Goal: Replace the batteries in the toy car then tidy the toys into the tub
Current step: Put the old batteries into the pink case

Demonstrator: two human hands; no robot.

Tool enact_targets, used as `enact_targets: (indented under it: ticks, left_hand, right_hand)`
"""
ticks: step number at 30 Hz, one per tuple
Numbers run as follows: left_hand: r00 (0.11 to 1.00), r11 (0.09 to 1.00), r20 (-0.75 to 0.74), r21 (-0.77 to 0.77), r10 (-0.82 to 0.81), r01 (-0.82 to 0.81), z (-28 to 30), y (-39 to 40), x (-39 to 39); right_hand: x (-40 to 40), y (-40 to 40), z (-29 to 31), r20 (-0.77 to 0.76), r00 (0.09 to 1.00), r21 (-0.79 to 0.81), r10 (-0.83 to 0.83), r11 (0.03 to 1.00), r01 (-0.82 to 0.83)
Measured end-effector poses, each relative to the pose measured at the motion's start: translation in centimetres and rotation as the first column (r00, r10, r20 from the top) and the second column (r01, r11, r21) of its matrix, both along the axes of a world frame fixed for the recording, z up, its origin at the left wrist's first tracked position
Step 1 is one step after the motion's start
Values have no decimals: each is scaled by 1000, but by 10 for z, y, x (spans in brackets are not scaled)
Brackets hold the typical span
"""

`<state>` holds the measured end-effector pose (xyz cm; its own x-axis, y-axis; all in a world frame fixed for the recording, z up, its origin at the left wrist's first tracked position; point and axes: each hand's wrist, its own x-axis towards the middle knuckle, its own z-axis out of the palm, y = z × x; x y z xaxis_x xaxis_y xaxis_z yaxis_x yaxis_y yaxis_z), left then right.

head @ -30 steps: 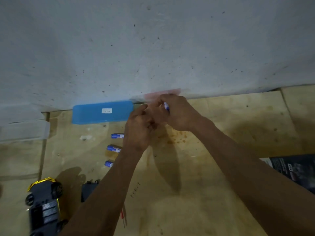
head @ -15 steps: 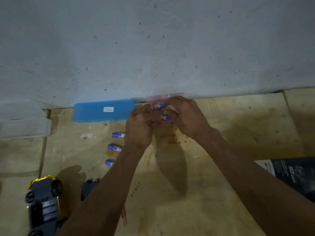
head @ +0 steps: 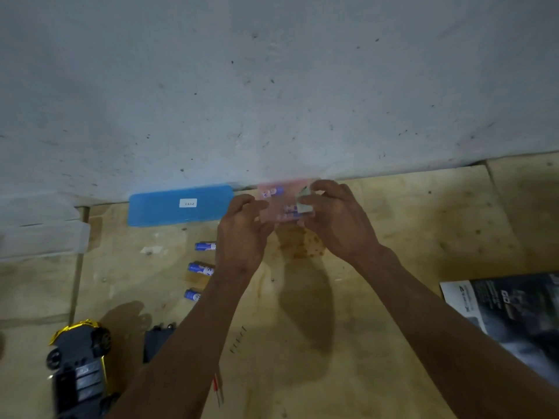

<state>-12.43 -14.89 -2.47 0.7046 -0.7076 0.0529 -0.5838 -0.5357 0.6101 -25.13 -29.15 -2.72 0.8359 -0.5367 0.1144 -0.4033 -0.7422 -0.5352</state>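
A small translucent pink case (head: 281, 213) with blue batteries inside sits at the foot of the wall. My left hand (head: 242, 234) curls round its left end and my right hand (head: 335, 219) grips its right end, the thumb pressing a pale scrap (head: 304, 202) against it. Three more blue batteries (head: 201, 269) lie in a column on the floor, left of my left wrist. The toy car (head: 78, 367), yellow and black, lies belly up at the bottom left. Beside it lies a black battery cover (head: 157, 340).
A blue lid (head: 178, 205) lies flat against the wall, left of the case. A clear tub (head: 42, 237) stands at the far left. A red-handled screwdriver (head: 218, 387) shows under my left forearm. A dark printed box (head: 514, 316) lies at the right edge.
My right hand held blue batteries between its fingers; those batteries now lie inside the pink case. Both hands have drawn apart to the case's ends.
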Motion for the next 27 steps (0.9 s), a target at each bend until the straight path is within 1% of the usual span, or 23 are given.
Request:
enact_targets:
  ticks: [2,7,12,16,19,21,23,26,27]
  left_hand:
    - [1000,998,3,56,-3,3,0,0,0]
    - [995,998,71,33,-63,60,-5,4,2]
    - [995,996,69,58,-78,74,-10,-2,6]
    - [995,994,51,72,-90,87,-9,-5,8]
    - [998,995,21,83,-61,59,-8,-6,7]
    - [999,994,-37,110,-12,16,-8,-7,7]
    - [1000,989,-23,145,-15,18,-13,-9,6]
    - [999,977,-22,212,43,-37,-12,-11,6]
    - [999,974,-21,225,39,-33,-10,-10,6]
  right_hand:
    - [0,5,-5,-1,1000,4,-19,1000,19]
    - [3,15,-12,65,998,-52,-22,998,26]
    - [7,15,-18,54,999,-114,-6,993,13]
    - [8,14,-16,42,999,-124,11,992,-6]
    - [9,16,-12,-23,1000,-132,-16,991,13]
    - [11,18,-9,-88,996,-153,-27,988,13]
    - [13,18,-7,-155,987,-170,-46,985,19]
    - [11,22,1,-225,972,-184,-68,983,27]
    - [10,24,4,-245,967,-175,-69,984,26]
